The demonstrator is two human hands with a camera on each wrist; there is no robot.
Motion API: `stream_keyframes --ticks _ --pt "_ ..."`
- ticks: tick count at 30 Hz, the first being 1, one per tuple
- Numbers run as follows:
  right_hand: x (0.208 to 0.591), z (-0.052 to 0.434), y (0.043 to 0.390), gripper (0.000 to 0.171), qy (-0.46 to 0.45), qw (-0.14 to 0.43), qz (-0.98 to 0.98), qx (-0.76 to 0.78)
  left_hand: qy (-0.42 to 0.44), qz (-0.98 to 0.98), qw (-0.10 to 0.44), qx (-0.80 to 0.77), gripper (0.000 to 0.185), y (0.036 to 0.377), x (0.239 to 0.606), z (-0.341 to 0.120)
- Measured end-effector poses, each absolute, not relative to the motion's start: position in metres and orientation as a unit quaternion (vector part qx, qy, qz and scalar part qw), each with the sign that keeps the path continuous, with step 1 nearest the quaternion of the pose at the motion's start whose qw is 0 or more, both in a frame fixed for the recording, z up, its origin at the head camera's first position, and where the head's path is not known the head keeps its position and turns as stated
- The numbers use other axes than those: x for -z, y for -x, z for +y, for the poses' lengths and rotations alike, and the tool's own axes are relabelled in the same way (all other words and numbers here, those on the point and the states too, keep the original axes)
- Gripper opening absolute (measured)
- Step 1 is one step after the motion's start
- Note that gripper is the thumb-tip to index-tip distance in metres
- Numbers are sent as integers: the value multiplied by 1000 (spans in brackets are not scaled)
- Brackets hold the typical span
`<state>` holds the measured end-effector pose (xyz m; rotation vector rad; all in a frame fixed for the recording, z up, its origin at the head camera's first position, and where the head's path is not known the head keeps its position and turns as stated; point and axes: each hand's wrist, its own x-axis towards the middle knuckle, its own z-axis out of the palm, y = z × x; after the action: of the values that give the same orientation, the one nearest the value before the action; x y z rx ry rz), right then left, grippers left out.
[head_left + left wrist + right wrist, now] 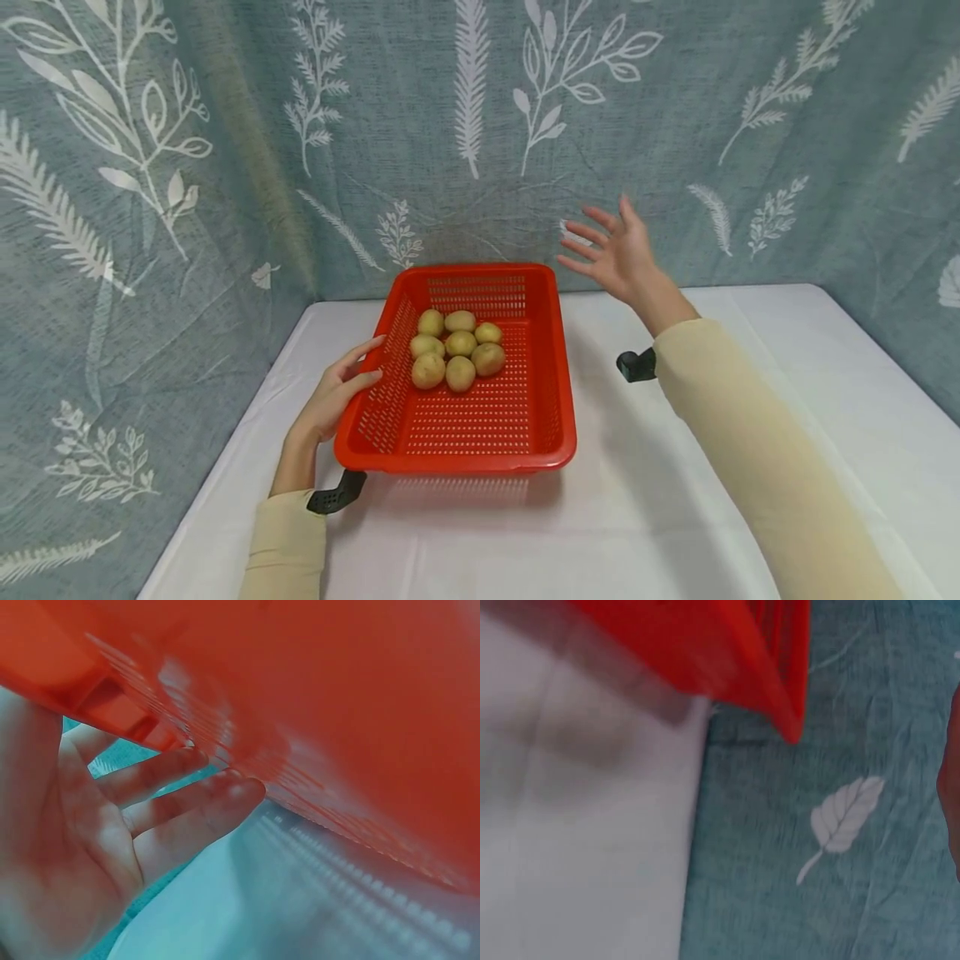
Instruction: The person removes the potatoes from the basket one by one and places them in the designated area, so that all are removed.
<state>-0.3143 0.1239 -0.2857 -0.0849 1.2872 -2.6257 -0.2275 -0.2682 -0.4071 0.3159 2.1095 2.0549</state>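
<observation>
A red plastic basket (457, 463) with slotted walls is at the middle of the head view, its shadow showing under the near side. Several potatoes (460, 374) lie together inside, toward its left and back. My left hand (335, 393) grips the left rim, thumb on top. In the left wrist view its fingers (199, 829) reach against the outside of the basket wall (345, 712). Beyond the basket's right rim, my right hand (617, 250) is raised with fingers spread and holds nothing. Only a sliver of it shows in the right wrist view, beside the basket's corner (682, 645).
A white cloth covers the table (480, 550) under the basket. Behind and to the sides hangs a blue-green curtain (420, 133) with white leaf prints. Each wrist wears a black camera strap, such as the right one (637, 365).
</observation>
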Motion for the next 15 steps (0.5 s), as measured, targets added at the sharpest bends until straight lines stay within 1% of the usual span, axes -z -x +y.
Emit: stream_keyframes --ticks 4,15 --pt "284 100 317 67 21 101 420 902 -105 710 87 -691 57 228 407 -268" --pt "302 51 318 64 -9 118 357 927 -112 712 83 -688 56 229 407 -270"
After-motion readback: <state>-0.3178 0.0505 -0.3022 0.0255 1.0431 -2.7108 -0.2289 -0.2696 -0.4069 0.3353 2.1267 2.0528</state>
